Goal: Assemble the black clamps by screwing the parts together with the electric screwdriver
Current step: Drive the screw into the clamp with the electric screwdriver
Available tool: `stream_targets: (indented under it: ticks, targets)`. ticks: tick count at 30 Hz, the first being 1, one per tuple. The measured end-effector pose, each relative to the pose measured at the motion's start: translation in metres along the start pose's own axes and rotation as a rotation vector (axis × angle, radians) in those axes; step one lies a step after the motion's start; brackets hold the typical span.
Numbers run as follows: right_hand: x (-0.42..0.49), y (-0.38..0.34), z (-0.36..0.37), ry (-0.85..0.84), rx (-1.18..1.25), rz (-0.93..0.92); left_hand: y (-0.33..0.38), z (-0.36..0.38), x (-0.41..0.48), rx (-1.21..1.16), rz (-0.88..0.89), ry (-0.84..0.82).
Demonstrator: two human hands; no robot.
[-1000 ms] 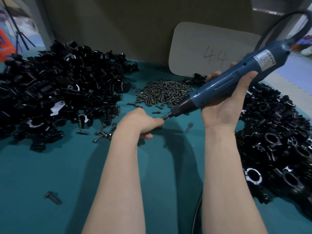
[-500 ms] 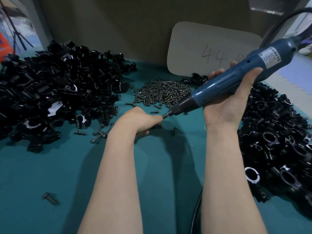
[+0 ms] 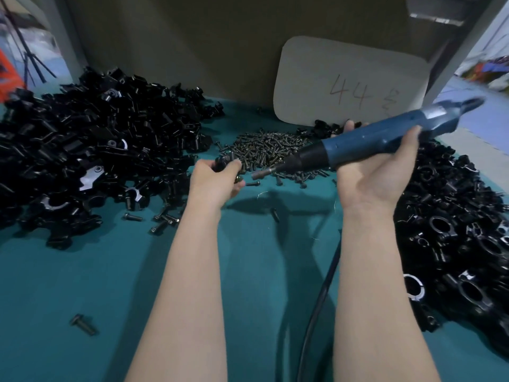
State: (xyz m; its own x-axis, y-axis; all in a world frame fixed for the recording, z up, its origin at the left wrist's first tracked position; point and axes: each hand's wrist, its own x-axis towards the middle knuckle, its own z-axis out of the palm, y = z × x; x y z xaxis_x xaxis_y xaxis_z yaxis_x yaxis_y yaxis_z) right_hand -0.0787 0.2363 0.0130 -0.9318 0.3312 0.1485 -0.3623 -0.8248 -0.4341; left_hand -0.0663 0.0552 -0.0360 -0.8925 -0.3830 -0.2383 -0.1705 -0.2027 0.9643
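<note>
We record the left hand (image 3: pixel 215 183) above the teal table covering (image 3: pixel 82 285), its fingers curled round a small black clamp piece (image 3: pixel 223 162). The piece is held at the near left edge of the heap of dark metal screws (image 3: pixel 264 146). The right hand (image 3: pixel 377 177) grips the blue-bodied electric screwdriver (image 3: pixel 369 140) from beneath, with the thumb wrapped over the barrel. The tool lies nearly level, its black nose pointing left and its bit tip just beside the left fingers; we cannot tell whether it touches the piece. A black cable (image 3: pixel 316 299) runs toward the near edge beside the right forearm. A large heap of black clamp parts (image 3: pixel 82 144) occupies the left and a second black heap (image 3: pixel 454 230) the right. A pale rounded card marked "44" (image 3: pixel 349 84) stands at the far side. One lone dark screw (image 3: pixel 82 328) lies near left.
</note>
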Motion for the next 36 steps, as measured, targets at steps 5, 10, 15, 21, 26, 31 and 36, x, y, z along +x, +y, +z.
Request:
stream_targets:
  ticks: [5, 10, 15, 21, 26, 31, 36]
  targets:
    - [-0.002, 0.008, -0.003, 0.073, -0.115, 0.101, -0.009, 0.011, 0.001, -0.47, -0.065, 0.007]
    - [-0.004, 0.011, -0.001, 0.128, -0.155, 0.059, -0.009, 0.01, 0.0, -0.46, -0.084, -0.032]
    - [-0.004, 0.009, 0.001, 0.1, -0.141, 0.026, -0.009, 0.013, -0.004, -0.439, -0.046, 0.052]
    - [-0.006, 0.014, 0.003, 0.08, -0.207, 0.023, -0.011, 0.016, -0.004, -0.35, 0.032, 0.157]
    - [-0.009, 0.021, 0.007, 0.068, -0.198, 0.007, -0.014, 0.017, -0.004, -0.346, 0.061, 0.208]
    - [-0.017, 0.031, 0.013, 0.012, -0.258, -0.038, -0.015, 0.016, -0.001, -0.447, 0.017, 0.254]
    - [-0.026, 0.038, 0.025, -0.093, -0.349, -0.072, -0.017, 0.019, 0.001, -0.453, 0.022, 0.3]
